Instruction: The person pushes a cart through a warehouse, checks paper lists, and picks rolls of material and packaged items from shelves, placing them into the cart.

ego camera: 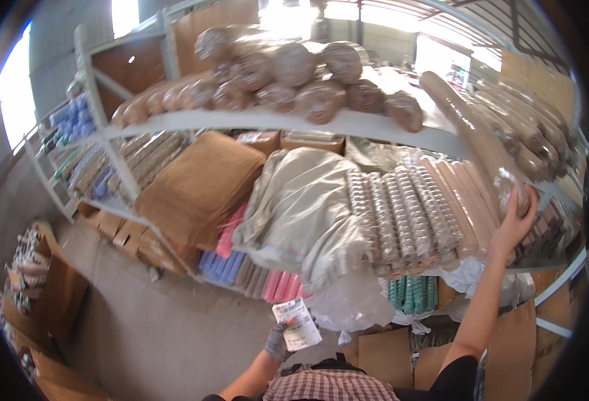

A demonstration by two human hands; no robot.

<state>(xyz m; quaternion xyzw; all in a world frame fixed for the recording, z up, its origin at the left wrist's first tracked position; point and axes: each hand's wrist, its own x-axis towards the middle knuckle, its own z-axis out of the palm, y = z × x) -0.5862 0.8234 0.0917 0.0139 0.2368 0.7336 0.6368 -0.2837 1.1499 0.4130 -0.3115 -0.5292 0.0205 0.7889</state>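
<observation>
In a grey glove, my left hand (278,341) holds a white paper slip (298,323) with printed writing and a code, low in front of my body. My bare right hand (516,220) reaches up to the right, its fingers around the lower end of a long tan roll in clear plastic (467,120). This roll slants across the edge of the upper shelf (284,121), its far end higher. Close by on the upper shelf lie more plastic-wrapped tan rolls (520,118). Left of my right hand, smooth pinkish rolls (452,200) lie on the middle shelf.
Clear-wrapped ribbed rolls (404,210), a pale woven sack (299,205) and stacked brown sheets (199,185) fill the middle shelf. Stacked rolls (294,65) protrude above. Pink rolls (282,285) and green ones (412,293) sit below. Filled cardboard boxes (56,280) stand left on the floor.
</observation>
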